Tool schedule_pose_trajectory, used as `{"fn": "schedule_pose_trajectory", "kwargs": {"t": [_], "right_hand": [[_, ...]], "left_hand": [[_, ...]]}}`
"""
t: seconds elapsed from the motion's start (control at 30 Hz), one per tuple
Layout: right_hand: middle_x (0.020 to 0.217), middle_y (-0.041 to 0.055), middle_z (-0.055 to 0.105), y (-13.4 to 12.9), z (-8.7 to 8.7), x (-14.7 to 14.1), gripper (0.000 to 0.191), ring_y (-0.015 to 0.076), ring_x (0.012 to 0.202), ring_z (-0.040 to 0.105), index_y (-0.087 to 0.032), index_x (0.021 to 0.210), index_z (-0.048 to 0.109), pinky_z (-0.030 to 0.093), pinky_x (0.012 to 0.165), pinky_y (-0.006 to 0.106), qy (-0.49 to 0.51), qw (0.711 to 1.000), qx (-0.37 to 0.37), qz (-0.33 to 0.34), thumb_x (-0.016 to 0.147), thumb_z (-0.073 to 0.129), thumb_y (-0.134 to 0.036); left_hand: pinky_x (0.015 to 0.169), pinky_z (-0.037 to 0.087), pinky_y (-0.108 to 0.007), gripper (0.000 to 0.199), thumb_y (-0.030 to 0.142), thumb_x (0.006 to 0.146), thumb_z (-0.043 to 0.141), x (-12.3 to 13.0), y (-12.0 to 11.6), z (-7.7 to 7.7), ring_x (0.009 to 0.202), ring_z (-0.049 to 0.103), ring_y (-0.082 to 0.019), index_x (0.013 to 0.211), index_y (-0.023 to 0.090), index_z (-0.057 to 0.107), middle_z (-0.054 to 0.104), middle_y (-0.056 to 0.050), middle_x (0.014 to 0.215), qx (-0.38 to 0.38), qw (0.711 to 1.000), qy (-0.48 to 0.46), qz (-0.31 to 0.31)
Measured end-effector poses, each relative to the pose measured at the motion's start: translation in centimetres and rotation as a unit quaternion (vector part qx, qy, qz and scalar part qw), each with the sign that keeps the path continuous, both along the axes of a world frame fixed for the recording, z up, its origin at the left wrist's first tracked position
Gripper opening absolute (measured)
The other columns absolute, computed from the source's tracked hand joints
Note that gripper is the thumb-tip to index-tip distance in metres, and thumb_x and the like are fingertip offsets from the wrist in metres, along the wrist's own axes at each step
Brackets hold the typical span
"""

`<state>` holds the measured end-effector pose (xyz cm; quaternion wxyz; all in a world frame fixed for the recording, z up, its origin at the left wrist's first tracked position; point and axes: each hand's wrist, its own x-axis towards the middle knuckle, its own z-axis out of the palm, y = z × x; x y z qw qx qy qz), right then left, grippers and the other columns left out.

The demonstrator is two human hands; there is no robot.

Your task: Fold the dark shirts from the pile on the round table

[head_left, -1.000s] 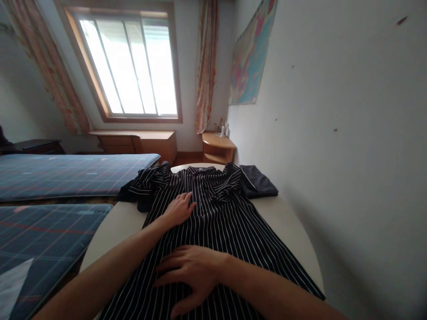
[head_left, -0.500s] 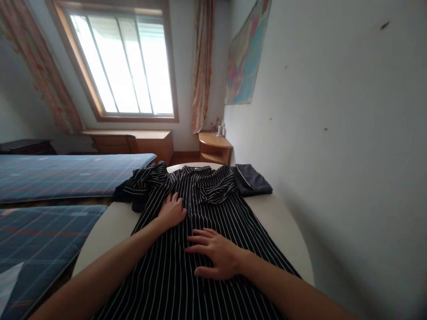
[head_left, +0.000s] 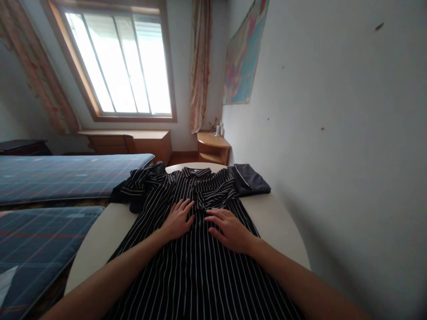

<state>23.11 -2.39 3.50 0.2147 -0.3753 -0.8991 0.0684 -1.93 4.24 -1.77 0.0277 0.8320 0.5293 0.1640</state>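
Note:
A black shirt dress with white stripes [head_left: 200,275] lies spread over a pale round table [head_left: 90,242], collar at the far edge. Its right sleeve is folded inward across the chest, while the left one is bunched outward. My left hand [head_left: 178,219] rests flat on the upper front of the garment, fingers extended. Close beside it, my right hand [head_left: 230,229] lies over the fabric just below the folded sleeve, its fingers apart. Neither hand grips the cloth.
A folded dark cloth [head_left: 250,180] sits at the table's far right. Dark fabric [head_left: 118,194] shows beneath the left sleeve. Two plaid mattresses [head_left: 66,178] are on the left, and a white wall [head_left: 333,186] rises close on the right. A corner shelf [head_left: 213,141] stands beyond.
My right hand has moved away from me and slightly right, up the garment. The left hand has shifted right and a little nearer, so both hands are now almost level.

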Motion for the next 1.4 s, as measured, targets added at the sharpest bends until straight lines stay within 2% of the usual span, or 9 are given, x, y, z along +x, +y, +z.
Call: {"fn": "schedule_pose_trajectory", "kwargs": {"t": [0.2,0.4,0.53,0.67,0.73,0.87,1.07,1.27,1.4], "right_hand": [[0.161,0.0139,0.029,3.1,-3.9,4.0,0.058,0.0277,0.15,0.024,-0.019,0.15,0.038,0.026,0.121,0.051,0.018,0.983,0.026,-0.182,0.1,0.042,-0.048],[0.164,0.0182,0.018,4.5,-5.2,4.6,0.069,0.0283,0.15,0.022,-0.014,0.154,0.029,0.026,0.121,0.047,0.012,0.966,-0.002,-0.259,0.095,0.049,-0.044],[0.163,0.0189,0.021,4.7,-4.2,4.8,0.072,0.0304,0.146,0.032,-0.015,0.156,0.025,0.036,0.115,0.047,0.003,0.961,-0.004,-0.277,0.094,0.051,-0.042],[0.161,0.0167,0.025,5.0,-2.6,4.9,0.072,0.0315,0.138,0.044,-0.019,0.156,0.027,0.042,0.11,0.046,-0.018,0.953,0.005,-0.301,0.091,0.054,-0.035],[0.158,0.0151,0.032,5.3,-2.1,4.9,0.067,0.0303,0.135,0.047,-0.02,0.152,0.036,0.042,0.11,0.043,-0.035,0.951,-0.002,-0.308,0.089,0.056,-0.028],[0.152,0.0114,0.043,6.0,-1.9,5.0,0.058,0.0283,0.129,0.051,-0.021,0.146,0.048,0.042,0.108,0.04,-0.062,0.945,-0.01,-0.322,0.088,0.053,-0.021],[0.133,0.0112,0.062,5.2,-1.6,5.2,0.059,0.0283,0.12,0.054,-0.022,0.148,0.048,0.044,0.103,0.04,-0.095,0.95,-0.006,-0.298,0.089,0.048,-0.019],[0.118,0.0153,0.069,2.8,1.3,4.4,0.054,0.0278,0.107,0.065,-0.02,0.14,0.055,0.048,0.089,0.037,-0.18,0.927,-0.06,-0.325,0.086,0.046,-0.014],[0.103,0.0179,0.073,2.3,3.5,3.5,0.037,0.0303,0.095,0.071,-0.018,0.123,0.064,0.049,0.081,0.039,-0.235,0.902,-0.105,-0.347,0.093,0.041,-0.021]], "left_hand": [[0.109,0.037,-0.047,0.07,0.028,0.089,0.059,0.9,0.5,2.1,0.126,0.051,-0.03,0.154,0.022,0.034,0.057,-0.013,0.135,0.048,0.998,-0.008,-0.041],[0.09,0.049,-0.04,0.022,0.02,0.092,0.053,3.6,0.7,4.4,0.099,0.06,-0.026,0.102,0.022,0.072,0.065,-0.008,0.1,0.074,0.995,-0.006,-0.073],[0.097,0.045,-0.043,0.016,0.02,0.091,0.052,3.6,-0.9,5.9,0.106,0.056,-0.026,0.096,0.018,0.066,0.063,-0.01,0.111,0.187,0.974,-0.096,-0.082],[0.092,0.049,-0.038,0.03,0.029,0.101,0.037,2.9,-1.9,6.2,0.094,0.061,-0.021,0.089,0.021,0.063,0.065,-0.006,0.098,0.117,0.974,-0.117,-0.155],[0.089,0.051,-0.037,0.033,0.035,0.103,0.035,2.8,-1.6,5.4,0.096,0.063,-0.021,0.1,0.021,0.064,0.066,-0.006,0.105,0.071,0.984,-0.116,-0.115],[0.108,0.042,-0.047,0.046,0.042,0.097,0.051,2.8,-0.1,2.8,0.132,0.049,-0.031,0.139,0.023,0.053,0.051,-0.012,0.145,0.023,0.997,-0.054,-0.058],[0.119,0.028,-0.051,0.054,0.044,0.099,0.048,2.0,-0.4,0.5,0.146,0.032,-0.03,0.149,0.023,0.044,0.043,-0.009,0.155,0.005,0.997,-0.018,-0.068],[0.115,0.035,-0.047,0.047,0.045,0.097,0.051,0.8,-2.4,2.2,0.138,0.043,-0.029,0.14,0.025,0.054,0.051,-0.008,0.147,0.004,0.994,-0.014,-0.107],[0.112,0.038,-0.041,0.042,0.045,0.101,0.042,0.9,-1.3,3.7,0.127,0.053,-0.025,0.135,0.024,0.057,0.061,-0.007,0.135,0.012,0.992,-0.017,-0.122]]}}
